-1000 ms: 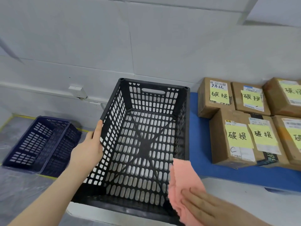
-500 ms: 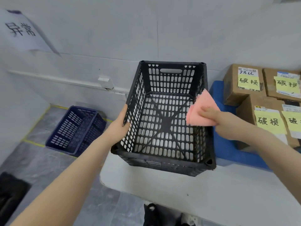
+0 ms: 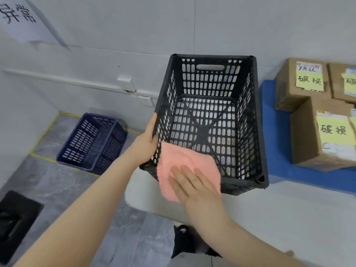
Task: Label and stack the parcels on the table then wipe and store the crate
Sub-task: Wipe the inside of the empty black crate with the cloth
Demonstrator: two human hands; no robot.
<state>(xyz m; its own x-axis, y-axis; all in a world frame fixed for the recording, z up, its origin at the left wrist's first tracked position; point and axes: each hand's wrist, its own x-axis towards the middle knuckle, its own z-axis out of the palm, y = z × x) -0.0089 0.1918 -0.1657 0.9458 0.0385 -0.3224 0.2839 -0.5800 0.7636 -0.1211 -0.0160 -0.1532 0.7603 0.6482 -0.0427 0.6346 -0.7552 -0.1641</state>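
The right hand (image 3: 194, 186) lies flat, fingers straight and together, and presses a pink cloth (image 3: 185, 160) against the near-left corner of the black crate (image 3: 258, 132). The cloth and this hand cover that corner and part of the near wall. The left hand (image 3: 146, 143) grips the crate's left wall just beside the cloth, thumb along the outer edge; its other fingers are mostly hidden behind the perforated wall. The crate stands open side up at the left end of the white table (image 3: 269, 218), its near-left corner past the table edge. To its right, close to its right wall, a blue mat (image 3: 273, 132) carries cardboard parcels (image 3: 306, 143) bearing yellow notes (image 3: 334, 130). On the floor (image 3: 57, 189) to the left, a blue crate (image 3: 92, 139) sits near the wall inside yellow tape lines. A paper sign (image 3: 17, 16) hangs on the wall, upper left.
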